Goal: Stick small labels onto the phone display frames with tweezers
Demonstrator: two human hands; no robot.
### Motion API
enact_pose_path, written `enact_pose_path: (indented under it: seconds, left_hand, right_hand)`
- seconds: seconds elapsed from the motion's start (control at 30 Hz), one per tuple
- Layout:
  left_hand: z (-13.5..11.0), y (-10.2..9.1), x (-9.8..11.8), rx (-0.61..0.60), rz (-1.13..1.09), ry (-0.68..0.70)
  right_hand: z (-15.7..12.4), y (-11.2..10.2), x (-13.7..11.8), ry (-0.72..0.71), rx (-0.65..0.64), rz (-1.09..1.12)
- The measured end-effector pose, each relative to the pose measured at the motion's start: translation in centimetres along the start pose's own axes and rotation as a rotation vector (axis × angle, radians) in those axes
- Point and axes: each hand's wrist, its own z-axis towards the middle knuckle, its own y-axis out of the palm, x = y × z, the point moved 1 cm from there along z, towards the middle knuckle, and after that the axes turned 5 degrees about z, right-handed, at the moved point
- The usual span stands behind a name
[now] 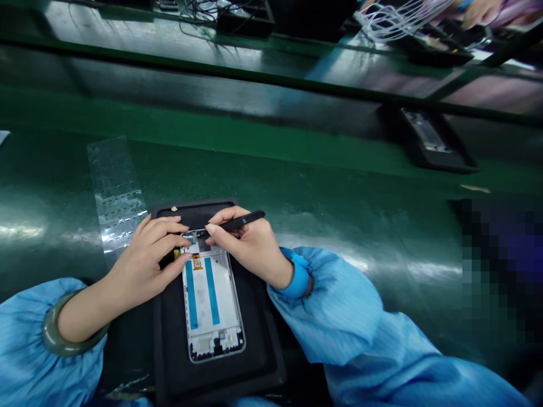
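An open phone frame (224, 294) with two blue adhesive strips lies in a black tray (265, 350), its upper end under my hands. My left hand (155, 254) grips the frame's upper left edge, with thumb and fingertips bent against it. A small orange flex cable (197, 262) shows just beside the thumb tip. Pinched in my right hand (248, 243) are black tweezers (240, 221), slanting down to the left. Their tips reach the top part of the frame, where the fingers partly hide the contact.
A clear plastic sheet (116, 192) lies left of the tray on the green table (322, 192). Farther off at right, another black tray (456, 158) holds a phone frame. White cables (399, 20) and a co-worker's hand (481, 11) are at the top right.
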Motion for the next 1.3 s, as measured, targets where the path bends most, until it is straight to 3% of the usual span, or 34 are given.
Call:
enact_pose_path:
  seconds: [0.63, 1.0, 1.3]
  left_hand:
    - [0.0, -0.1, 0.3, -0.004, 0.082, 0.059]
    - [0.0, 0.0, 1.4, -0.030, 0.253, 0.095]
    - [0.2, 0.3, 1.8, -0.029, 0.281, 0.068]
  right_hand:
    - [-0.1, 0.0, 0.1, -0.006, 0.007, -0.042]
    - [-0.1, -0.2, 0.3, -0.057, -0.010, -0.154]
    - [0.3, -0.4, 0.2, -0.063, 0.081, 0.119]
